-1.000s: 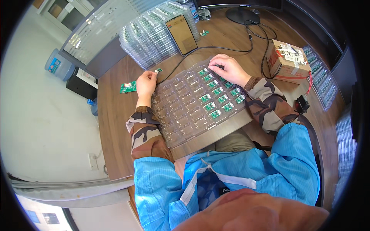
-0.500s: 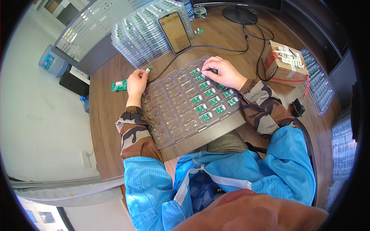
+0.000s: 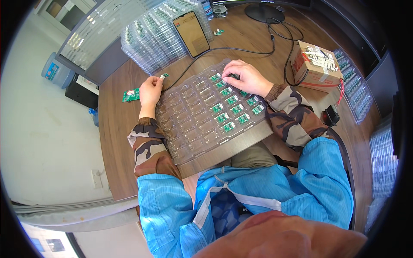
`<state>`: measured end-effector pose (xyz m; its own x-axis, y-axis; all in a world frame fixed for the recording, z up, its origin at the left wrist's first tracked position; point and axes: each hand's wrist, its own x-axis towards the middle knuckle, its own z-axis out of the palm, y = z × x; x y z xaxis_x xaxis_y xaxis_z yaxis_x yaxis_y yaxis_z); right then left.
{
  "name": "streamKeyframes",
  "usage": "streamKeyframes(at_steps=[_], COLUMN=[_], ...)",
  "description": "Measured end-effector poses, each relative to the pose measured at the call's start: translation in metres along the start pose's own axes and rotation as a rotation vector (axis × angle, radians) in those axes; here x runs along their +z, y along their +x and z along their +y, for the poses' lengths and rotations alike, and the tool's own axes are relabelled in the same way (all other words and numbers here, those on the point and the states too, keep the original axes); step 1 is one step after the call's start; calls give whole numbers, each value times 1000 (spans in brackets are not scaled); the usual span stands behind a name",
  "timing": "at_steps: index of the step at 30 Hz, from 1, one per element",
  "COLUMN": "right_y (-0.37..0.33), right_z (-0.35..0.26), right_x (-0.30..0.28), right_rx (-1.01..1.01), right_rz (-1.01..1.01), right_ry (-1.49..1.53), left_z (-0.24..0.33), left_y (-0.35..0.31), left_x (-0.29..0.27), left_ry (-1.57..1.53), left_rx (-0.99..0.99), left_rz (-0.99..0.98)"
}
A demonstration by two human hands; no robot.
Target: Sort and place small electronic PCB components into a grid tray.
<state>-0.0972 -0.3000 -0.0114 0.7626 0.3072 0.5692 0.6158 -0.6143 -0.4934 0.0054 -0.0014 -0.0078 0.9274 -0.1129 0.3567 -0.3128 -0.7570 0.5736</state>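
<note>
A small green circuit board (image 3: 164, 75) with a white part is pinched at the fingertips of my left hand (image 3: 150, 91), just off the far left side of a clear plastic tray (image 3: 189, 159). My right hand (image 3: 249, 80) reaches over the tray's far right part. Its thumb and fingers are curled together beside a seated green board (image 3: 220, 84); whether anything is between them is hidden. Several more small boards, such as a near one (image 3: 229, 127), sit in the right-hand pockets, while the left-hand pockets hold none.
A larger green board (image 3: 130, 95) lies left of my left hand. Beyond the tray stand stacked filled trays (image 3: 150, 41) and a phone (image 3: 191, 34) leaning on them. A black cable (image 3: 241, 52) crosses the desk toward a cardboard box (image 3: 316, 66) at right.
The whole view has shifted slightly up and left. Both hands keep nearly the same place and grip relative to the tray.
</note>
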Motion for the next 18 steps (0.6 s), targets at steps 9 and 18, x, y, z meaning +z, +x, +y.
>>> streamKeyframes(at_steps=[9, 18], right_y=[1, 1], right_z=[-1, -3], right_x=[-1, -1], right_rx=[-18, -10], right_rz=[-19, -33], right_ry=[2, 27], left_z=[-6, -5], left_y=[2, 1], left_x=[0, -1], left_ry=[-41, -10], left_rx=[-21, -1], left_rz=[-5, -2])
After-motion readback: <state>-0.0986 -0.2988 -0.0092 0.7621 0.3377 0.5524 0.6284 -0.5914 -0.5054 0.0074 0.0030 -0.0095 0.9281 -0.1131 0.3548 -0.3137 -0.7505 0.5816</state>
